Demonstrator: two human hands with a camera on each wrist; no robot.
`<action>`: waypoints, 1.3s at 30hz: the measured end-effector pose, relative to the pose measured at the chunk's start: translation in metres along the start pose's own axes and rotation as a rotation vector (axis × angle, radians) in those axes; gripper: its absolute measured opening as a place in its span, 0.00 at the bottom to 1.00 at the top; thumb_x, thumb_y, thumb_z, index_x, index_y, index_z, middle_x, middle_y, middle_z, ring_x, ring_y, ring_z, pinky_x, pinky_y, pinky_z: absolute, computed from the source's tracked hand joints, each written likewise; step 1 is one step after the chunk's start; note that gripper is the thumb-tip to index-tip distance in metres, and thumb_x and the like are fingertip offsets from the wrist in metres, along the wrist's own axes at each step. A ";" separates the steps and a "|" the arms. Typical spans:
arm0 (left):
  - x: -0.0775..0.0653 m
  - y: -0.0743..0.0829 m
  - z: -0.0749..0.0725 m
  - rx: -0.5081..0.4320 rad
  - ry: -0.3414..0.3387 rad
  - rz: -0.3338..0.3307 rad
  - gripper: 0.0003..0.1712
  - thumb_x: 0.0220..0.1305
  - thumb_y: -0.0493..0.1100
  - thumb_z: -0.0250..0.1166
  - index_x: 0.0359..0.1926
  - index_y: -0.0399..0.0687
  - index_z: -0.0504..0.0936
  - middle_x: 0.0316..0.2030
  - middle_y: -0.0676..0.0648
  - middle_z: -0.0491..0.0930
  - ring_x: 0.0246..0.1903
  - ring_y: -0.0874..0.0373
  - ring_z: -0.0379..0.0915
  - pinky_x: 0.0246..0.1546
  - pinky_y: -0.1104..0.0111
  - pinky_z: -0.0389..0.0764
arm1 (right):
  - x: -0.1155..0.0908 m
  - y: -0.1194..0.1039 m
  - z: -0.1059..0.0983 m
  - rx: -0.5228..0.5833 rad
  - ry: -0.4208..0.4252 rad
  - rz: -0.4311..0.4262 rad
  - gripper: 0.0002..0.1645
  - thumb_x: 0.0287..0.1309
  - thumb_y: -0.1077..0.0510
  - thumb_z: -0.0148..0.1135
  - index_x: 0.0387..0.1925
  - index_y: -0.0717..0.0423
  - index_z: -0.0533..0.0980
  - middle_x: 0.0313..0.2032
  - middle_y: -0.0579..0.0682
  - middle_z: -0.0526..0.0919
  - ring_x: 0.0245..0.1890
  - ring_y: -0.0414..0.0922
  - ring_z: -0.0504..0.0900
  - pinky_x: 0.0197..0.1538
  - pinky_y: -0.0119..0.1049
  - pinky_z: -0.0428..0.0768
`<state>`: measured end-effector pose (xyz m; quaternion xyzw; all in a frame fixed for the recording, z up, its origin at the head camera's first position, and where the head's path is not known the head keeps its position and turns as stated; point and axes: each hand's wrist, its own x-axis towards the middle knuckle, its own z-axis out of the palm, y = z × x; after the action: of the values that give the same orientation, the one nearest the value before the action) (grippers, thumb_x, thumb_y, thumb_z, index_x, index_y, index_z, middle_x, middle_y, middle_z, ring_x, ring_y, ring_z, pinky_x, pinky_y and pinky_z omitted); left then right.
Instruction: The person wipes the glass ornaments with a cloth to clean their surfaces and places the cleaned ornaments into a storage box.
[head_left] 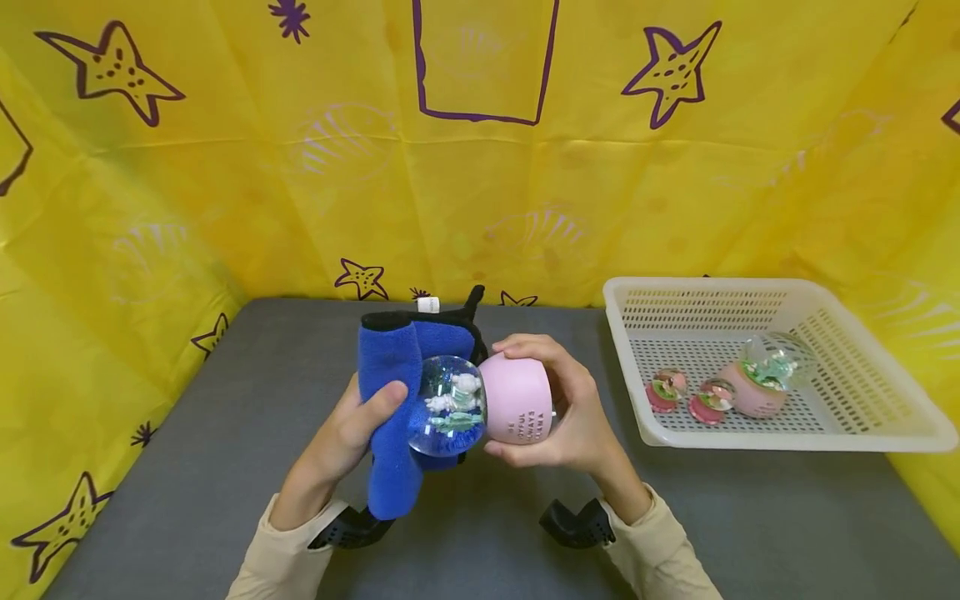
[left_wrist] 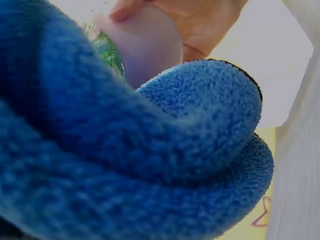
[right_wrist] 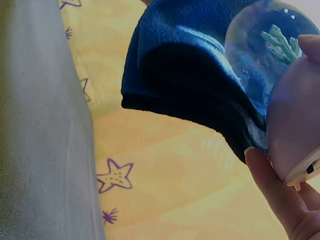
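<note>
A snow globe (head_left: pixel 452 408) with white figures and green plants inside lies on its side in the air, its pink base (head_left: pixel 517 398) pointing right. My right hand (head_left: pixel 573 408) grips that base, fingers over the top and thumb below. In my left hand (head_left: pixel 347 433) is a folded blue cloth (head_left: pixel 393 417) with black edging, the thumb pressing on its front; its other fingers are hidden behind. The cloth lies against the glass. In the left wrist view the blue cloth (left_wrist: pixel 150 140) covers most of the picture. The right wrist view shows the globe's pink base (right_wrist: pixel 295 115) between my fingers.
A white plastic basket (head_left: pixel 795 442) stands at the right of the grey table (head_left: pixel 247 400). Inside are another pink-based snow globe (head_left: pixel 757 392) lying tilted and two small globes (head_left: pixel 665 392) with pink-red bases. A yellow patterned cloth (head_left: pixel 480 183) hangs behind and at the sides.
</note>
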<state>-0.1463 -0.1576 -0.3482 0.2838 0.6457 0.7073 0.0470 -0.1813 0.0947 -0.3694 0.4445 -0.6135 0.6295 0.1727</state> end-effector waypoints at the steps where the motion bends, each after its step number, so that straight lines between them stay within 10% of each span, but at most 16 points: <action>1: 0.000 0.000 0.000 0.017 -0.009 0.003 0.25 0.75 0.51 0.50 0.64 0.40 0.66 0.49 0.51 0.81 0.47 0.58 0.80 0.47 0.63 0.82 | 0.000 0.000 0.000 -0.004 0.013 0.012 0.45 0.37 0.51 0.83 0.55 0.66 0.71 0.55 0.61 0.77 0.57 0.51 0.76 0.48 0.38 0.84; 9: 0.006 -0.004 0.010 0.179 0.041 0.049 0.45 0.60 0.59 0.70 0.70 0.43 0.64 0.58 0.48 0.78 0.53 0.57 0.76 0.56 0.67 0.77 | -0.002 0.003 -0.001 0.153 0.097 0.209 0.48 0.39 0.50 0.83 0.56 0.70 0.68 0.54 0.51 0.81 0.51 0.45 0.80 0.40 0.35 0.84; 16: 0.008 -0.003 0.010 0.394 0.112 0.179 0.60 0.41 0.57 0.81 0.73 0.46 0.62 0.67 0.48 0.72 0.61 0.63 0.71 0.65 0.74 0.66 | -0.005 0.009 -0.002 0.382 0.090 0.374 0.37 0.44 0.53 0.78 0.57 0.53 0.74 0.50 0.46 0.81 0.44 0.42 0.79 0.36 0.33 0.84; 24: 0.008 -0.009 0.004 0.380 0.250 0.433 0.24 0.60 0.47 0.72 0.57 0.49 0.82 0.48 0.64 0.82 0.42 0.71 0.77 0.47 0.79 0.75 | -0.002 0.005 -0.009 0.548 -0.006 0.468 0.34 0.47 0.54 0.72 0.57 0.53 0.72 0.48 0.48 0.80 0.41 0.43 0.80 0.33 0.40 0.86; 28: 0.004 -0.009 0.004 0.330 0.273 0.356 0.23 0.59 0.45 0.73 0.56 0.58 0.81 0.45 0.63 0.83 0.39 0.69 0.75 0.44 0.78 0.76 | -0.001 0.003 -0.010 0.564 -0.029 0.480 0.34 0.47 0.54 0.72 0.58 0.52 0.72 0.49 0.48 0.79 0.41 0.43 0.80 0.33 0.41 0.86; 33: 0.005 -0.007 0.006 0.338 0.138 0.191 0.50 0.50 0.61 0.76 0.71 0.52 0.66 0.64 0.55 0.74 0.57 0.62 0.73 0.61 0.73 0.69 | -0.001 0.003 -0.008 0.428 0.008 0.441 0.36 0.45 0.57 0.77 0.57 0.52 0.72 0.50 0.47 0.80 0.43 0.43 0.79 0.35 0.36 0.85; 39: 0.009 -0.005 0.013 0.466 0.094 0.102 0.63 0.42 0.37 0.83 0.75 0.56 0.54 0.67 0.46 0.70 0.61 0.58 0.70 0.64 0.71 0.66 | -0.003 0.003 -0.008 0.198 0.042 0.414 0.42 0.39 0.64 0.79 0.58 0.63 0.69 0.50 0.47 0.81 0.40 0.44 0.81 0.33 0.38 0.85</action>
<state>-0.1495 -0.1417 -0.3500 0.2861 0.7778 0.5530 -0.0857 -0.1854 0.1024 -0.3723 0.3106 -0.6231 0.7178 0.0083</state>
